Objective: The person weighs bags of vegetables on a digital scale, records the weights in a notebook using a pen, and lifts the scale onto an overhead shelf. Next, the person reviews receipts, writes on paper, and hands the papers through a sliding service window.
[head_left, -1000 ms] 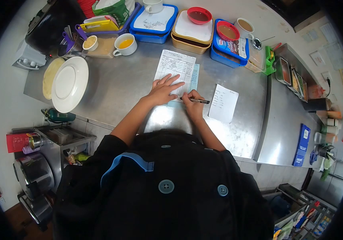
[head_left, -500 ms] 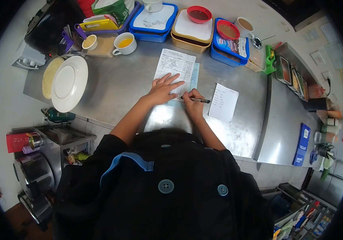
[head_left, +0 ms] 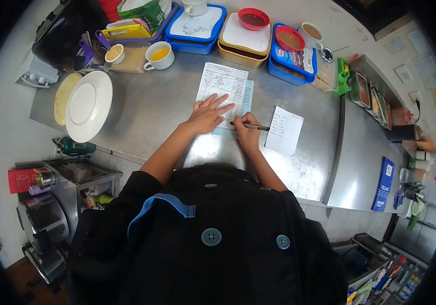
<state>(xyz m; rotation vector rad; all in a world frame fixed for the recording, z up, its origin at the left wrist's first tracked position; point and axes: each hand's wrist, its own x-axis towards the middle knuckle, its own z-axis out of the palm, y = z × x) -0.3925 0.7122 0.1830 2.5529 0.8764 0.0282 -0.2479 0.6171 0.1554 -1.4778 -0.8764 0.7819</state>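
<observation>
Fingers spread, my left hand [head_left: 206,116] lies flat on a printed form [head_left: 223,81] with handwriting in its rows. A light blue sheet [head_left: 249,94] sticks out from beneath the form along its right side and lower edge. My right hand [head_left: 248,131] is closed around a dark pen [head_left: 256,126], its tip at the lower right part of the form. Just right of that hand is a small white note [head_left: 284,130] with a handwritten list. The writing is too small to read.
Lidded tubs, among them a blue tub [head_left: 195,30], line the back of the steel counter [head_left: 147,107]. A white cup [head_left: 159,55] holds yellow liquid. Leaning at the left is a white plate [head_left: 89,107]. A blue record book [head_left: 382,184] lies on the right-hand surface.
The right hand and pen have shifted very slightly to the right along the form. My left hand, the form and the note stay where they were.
</observation>
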